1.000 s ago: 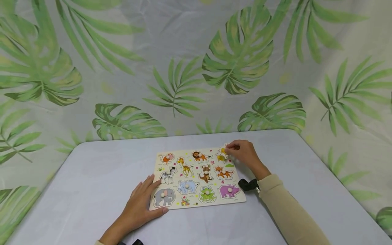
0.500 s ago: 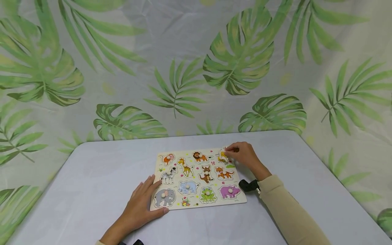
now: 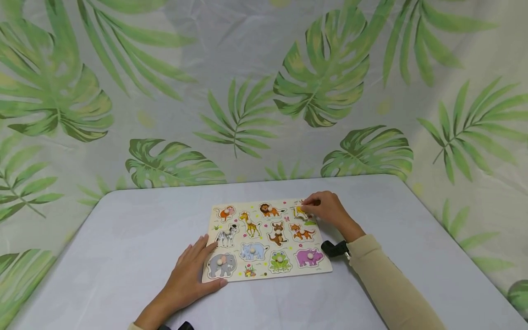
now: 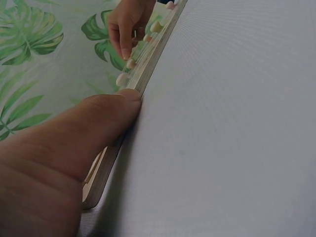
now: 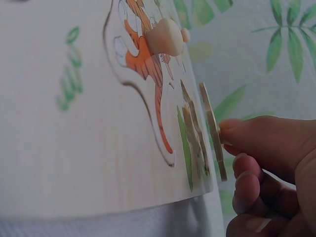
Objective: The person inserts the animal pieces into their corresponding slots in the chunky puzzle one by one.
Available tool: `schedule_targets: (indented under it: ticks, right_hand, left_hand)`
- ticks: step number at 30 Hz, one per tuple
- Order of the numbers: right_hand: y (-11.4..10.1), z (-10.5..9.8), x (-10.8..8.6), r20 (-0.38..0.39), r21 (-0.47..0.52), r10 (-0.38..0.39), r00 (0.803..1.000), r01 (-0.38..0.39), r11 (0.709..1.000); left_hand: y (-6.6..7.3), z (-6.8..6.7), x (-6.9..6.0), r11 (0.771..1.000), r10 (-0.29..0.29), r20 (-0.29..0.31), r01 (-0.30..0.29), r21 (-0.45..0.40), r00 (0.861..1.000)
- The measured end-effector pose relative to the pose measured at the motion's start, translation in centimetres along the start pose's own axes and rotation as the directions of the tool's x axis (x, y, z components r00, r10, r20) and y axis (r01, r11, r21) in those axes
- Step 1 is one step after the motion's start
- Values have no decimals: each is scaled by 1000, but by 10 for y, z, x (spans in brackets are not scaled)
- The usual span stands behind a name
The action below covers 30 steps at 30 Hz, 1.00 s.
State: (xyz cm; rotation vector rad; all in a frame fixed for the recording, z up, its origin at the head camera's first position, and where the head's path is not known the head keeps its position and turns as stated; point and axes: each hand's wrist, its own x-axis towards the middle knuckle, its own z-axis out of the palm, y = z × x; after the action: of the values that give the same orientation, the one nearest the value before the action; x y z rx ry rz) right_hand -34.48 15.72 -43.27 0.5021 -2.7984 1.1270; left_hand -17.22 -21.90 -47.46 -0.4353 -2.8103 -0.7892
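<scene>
A wooden peg puzzle board (image 3: 294, 269) with knobbed animal pieces lies on the table. At its far right corner my right hand (image 3: 331, 210) pinches a yellow animal puzzle piece (image 3: 300, 211), partly hidden by the fingers. The right wrist view shows this puzzle piece edge-on, slightly apart from the board (image 5: 49, 158), over a recess (image 5: 195, 138). My left hand (image 3: 187, 275) rests at the board's near left corner, fingers extended along the left side. Its thumb (image 4: 108, 118) presses on the near edge in the left wrist view.
Around the board spreads a white-covered table (image 3: 136, 229). Behind it hangs a leaf-print cloth (image 3: 247, 114). Tiger (image 3: 302, 233), lion (image 3: 270, 210), frog (image 3: 279, 265) and several other pieces sit in their recesses. A black wrist mount (image 3: 335, 249) is under my right forearm.
The yellow puzzle piece in my right hand has shifted slightly toward me and now covers more of the recess at the far right corner. My left hand has stayed in place.
</scene>
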Motion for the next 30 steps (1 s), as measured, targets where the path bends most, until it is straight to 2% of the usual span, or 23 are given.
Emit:
schedule_targets:
  ticks: [12,23,30]
  right_hand:
    - [0,0,2,70,18,-9,997,8,1000]
    - [-2,2,4,73,29,-4,997,2,1000]
    - [-1,3,4,66,22,-26,997,25,999]
  left_hand:
    - [1,-1,0,1000,-1,1,1,-8,1000]
    - [1,-1,0,1000,-3,2,3,-7,1000]
    - [0,0,0,1000,-2,0,2,1,1000]
